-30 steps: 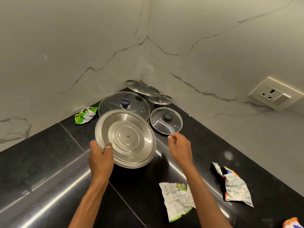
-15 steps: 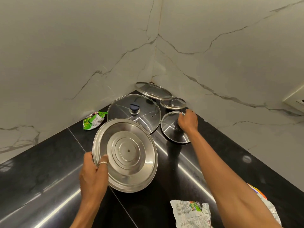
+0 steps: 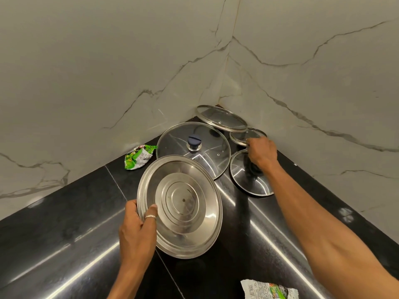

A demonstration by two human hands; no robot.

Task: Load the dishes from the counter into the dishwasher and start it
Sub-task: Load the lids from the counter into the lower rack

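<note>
Steel lid (image 3: 183, 208): centre of frame, lifted off the black counter (image 3: 64, 223) and tilted. The ringed hollow side faces the camera. Its oval outline runs long from upper left to lower right.

Left hand (image 3: 138, 231): grips the lid at its lower-left rim. The thumb (image 3: 152, 212), which wears a ring (image 3: 150, 216), lies on the hollow side. The fingers wrap round the rim to the hidden side.

Right hand (image 3: 262, 154): reaches to the right-centre, above the front glass lid (image 3: 250, 184), which lies flat with a dark knob showing below the wrist. The fingers are curled and close together. Their tips meet the near rim of the rear glass lid (image 3: 241, 135). Whether they grip it cannot be told.

Big glass lid (image 3: 207, 152): flat, just behind the steel lid, blue knob (image 3: 194, 141) up. A fourth glass lid (image 3: 221, 118) leans in the wall corner.
</note>
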